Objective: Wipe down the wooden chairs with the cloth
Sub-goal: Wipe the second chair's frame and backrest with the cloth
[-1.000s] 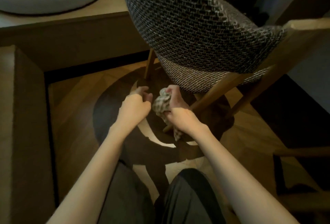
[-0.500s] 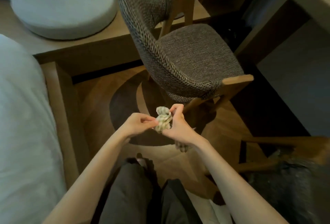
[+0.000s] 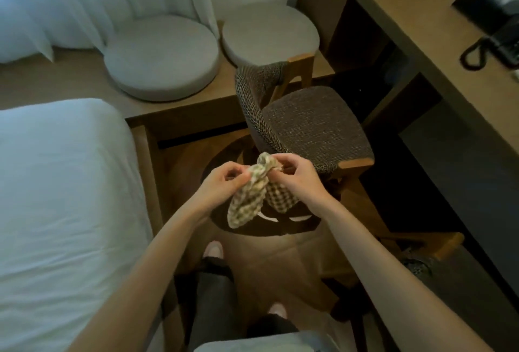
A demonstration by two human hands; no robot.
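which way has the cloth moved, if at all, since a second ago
Yes. The checked cloth was low at a leg of the wooden chair; now the left hand and right hand hold it raised, off the leg.

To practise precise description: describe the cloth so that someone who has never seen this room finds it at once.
Right of the white bed stands a wooden chair with a woven seat. Nearer the camera, the left hand and right hand pinch the cloth between them. Unlike the chair's dark weave, it is pale, checked and hangs limp.
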